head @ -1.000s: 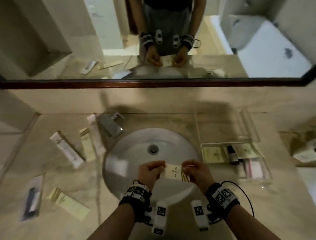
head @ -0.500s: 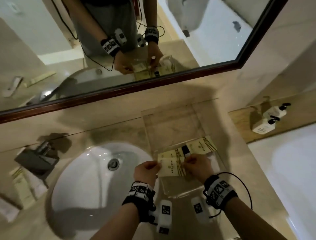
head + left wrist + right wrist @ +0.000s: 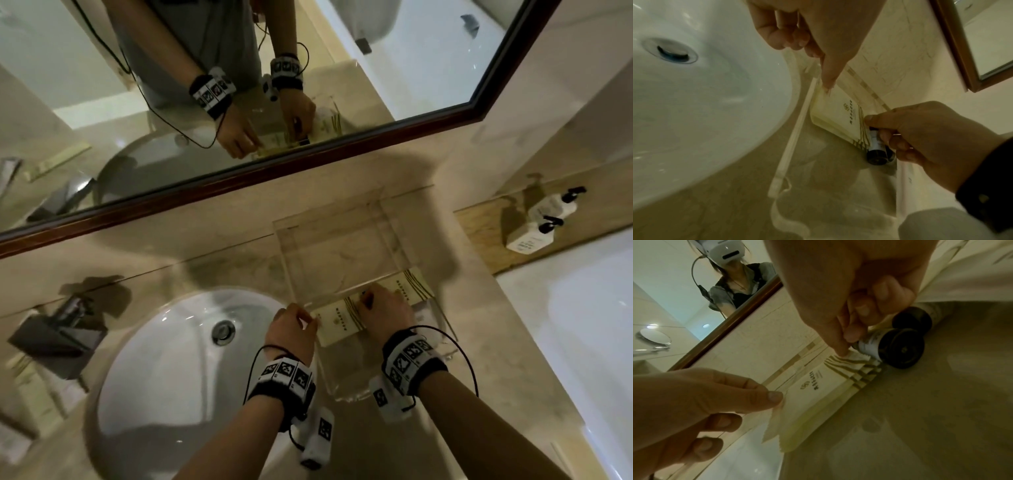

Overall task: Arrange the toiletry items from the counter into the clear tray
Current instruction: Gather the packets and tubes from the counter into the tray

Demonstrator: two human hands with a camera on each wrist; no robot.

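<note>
Both hands hold one cream packet low inside the clear tray: left hand pinches its sink-side end, right hand pinches the striped end beside a small black-capped bottle.

One clear tray, two cream packets, two pump bottles.

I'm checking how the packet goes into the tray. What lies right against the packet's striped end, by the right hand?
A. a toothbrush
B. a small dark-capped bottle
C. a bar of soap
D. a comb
B: in the wrist views a small bottle with a dark cap lies on its side in the tray, against the striped end of the packet that the right hand pinches.
</note>
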